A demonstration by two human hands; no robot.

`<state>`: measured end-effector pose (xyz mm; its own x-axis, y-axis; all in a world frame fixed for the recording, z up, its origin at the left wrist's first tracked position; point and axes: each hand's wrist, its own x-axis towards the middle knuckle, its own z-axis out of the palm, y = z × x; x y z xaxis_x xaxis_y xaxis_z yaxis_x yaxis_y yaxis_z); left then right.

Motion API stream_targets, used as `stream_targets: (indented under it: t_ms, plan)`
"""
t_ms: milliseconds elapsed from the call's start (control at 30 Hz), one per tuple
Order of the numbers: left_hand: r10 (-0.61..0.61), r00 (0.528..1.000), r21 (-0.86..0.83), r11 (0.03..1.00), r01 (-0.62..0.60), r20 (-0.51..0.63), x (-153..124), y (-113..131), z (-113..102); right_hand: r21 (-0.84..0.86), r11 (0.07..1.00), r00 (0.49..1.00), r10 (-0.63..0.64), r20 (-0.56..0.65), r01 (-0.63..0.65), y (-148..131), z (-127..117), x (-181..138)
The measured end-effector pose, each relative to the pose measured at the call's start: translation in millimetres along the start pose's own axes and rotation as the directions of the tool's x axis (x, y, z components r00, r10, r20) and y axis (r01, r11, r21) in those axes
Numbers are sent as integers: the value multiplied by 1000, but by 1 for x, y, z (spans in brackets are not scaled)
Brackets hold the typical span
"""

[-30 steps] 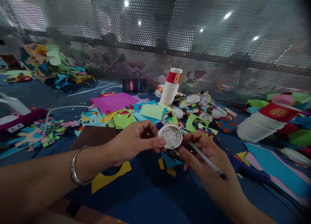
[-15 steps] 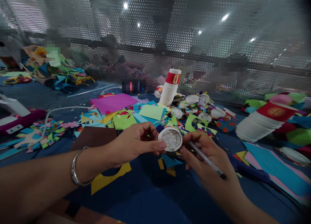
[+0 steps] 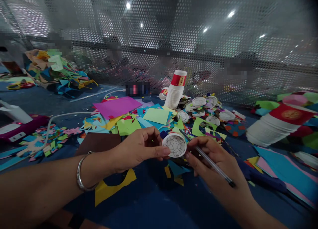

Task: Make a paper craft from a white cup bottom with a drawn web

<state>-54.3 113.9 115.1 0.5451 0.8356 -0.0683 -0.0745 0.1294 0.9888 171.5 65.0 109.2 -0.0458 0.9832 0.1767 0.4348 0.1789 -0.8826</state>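
Observation:
My left hand (image 3: 139, 149) pinches a small cut-off paper cup bottom (image 3: 174, 144), white with thin black lines drawn across its round face, held tilted toward me above the table. A silver bangle (image 3: 81, 172) circles that wrist. My right hand (image 3: 213, 162) grips a black pen (image 3: 210, 162), its tip pointing up to the cup bottom's right rim and its cap end toward me. Both hands hover over dark blue table covering (image 3: 159, 202).
Coloured paper sheets and scraps (image 3: 129, 119) litter the table. A stack of white-and-red paper cups (image 3: 176, 89) stands behind, another stack (image 3: 273, 123) lies at right. Several cut cup bottoms (image 3: 206, 111) lie nearby. A glue gun (image 3: 15, 123) with cord sits left. Perforated screen (image 3: 159, 40) behind.
The cup bottom has turned slightly in my left fingers and the pen tip has stayed at its right rim. The view shifted a little downward.

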Motion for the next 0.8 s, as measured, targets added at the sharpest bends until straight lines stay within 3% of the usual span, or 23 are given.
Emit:
stream_targets:
  t_ms: [333,800]
  plan:
    - [-14,999,15,1000,13,50,1,-6,-2,-74,997,999,-9,50,13,9,-4,1]
    - [55,995,151,986,-67,84,2,-12,-2,-107,994,994,-1,109,13,3,-7,-2]
